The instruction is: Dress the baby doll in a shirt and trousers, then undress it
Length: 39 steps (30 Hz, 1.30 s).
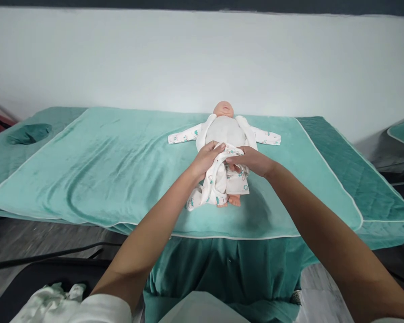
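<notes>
**Limp cloth on a light doll**

A plain pale wall (202,58) backs a table (222,264) draped in a plush teal towel (104,170) with white piping. At its middle a smooth plastic doll (225,130) lies on its back, arms spread, in a thin white printed romper (218,184) that is open over the belly. The left hand (207,158) and right hand (252,160) meet at the doll's waist, fingers (218,147) pinched on bunched romper cloth. A hard tug would likely slide the light doll across the nap, or the limp cloth could slip free.

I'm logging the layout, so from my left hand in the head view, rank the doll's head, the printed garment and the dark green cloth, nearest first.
1. Printed garment, gripped by the left hand.
2. Doll's head, just beyond.
3. Dark green cloth, far left.
</notes>
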Motion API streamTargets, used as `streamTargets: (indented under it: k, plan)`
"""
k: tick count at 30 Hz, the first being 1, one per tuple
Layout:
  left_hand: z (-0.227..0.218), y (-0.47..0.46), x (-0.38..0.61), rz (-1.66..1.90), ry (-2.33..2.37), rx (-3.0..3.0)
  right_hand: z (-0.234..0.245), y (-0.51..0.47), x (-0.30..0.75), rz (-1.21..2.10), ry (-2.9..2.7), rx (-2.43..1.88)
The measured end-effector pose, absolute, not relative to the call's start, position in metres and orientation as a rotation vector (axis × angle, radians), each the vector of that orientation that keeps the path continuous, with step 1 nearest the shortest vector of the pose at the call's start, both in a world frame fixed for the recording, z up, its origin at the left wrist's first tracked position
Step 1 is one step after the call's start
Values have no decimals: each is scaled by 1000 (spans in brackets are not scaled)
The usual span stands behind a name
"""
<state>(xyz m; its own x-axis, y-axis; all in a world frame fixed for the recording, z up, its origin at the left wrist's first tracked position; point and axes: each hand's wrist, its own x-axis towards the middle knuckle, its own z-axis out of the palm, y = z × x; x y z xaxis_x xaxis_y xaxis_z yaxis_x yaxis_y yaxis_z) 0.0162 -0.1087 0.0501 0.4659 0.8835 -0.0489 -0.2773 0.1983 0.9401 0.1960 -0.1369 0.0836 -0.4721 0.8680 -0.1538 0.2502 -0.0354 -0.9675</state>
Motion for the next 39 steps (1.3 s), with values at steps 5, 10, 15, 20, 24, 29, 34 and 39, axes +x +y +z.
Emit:
streamTargets:
  k: [5,10,15,20,24,29,34,39]
  plan:
    - [54,-116,26,908,739,1122,83,-136,194,1640,-1802,-1131]
    - [54,-113,36,1198,862,1219,79,-138,182,1569,-1810,-1228]
    - [51,-104,34,1206,868,1231,74,-139,174,1505,-1624,-1389]
    - [51,-104,8,896,726,1337,70,-136,180,1527,-1208,-1186]
    - [55,-110,-6,689,721,1419,64,-133,177,1442,-1128,-1187]
    - [50,-113,-2,851,705,1170,58,-136,171,1318,-1173,-1199]
    - [43,-111,10,1042,703,970,65,-142,176,1463,-1318,-1170]
    - [43,-110,13,1054,819,1071,75,-145,179,1534,-1676,-1301]
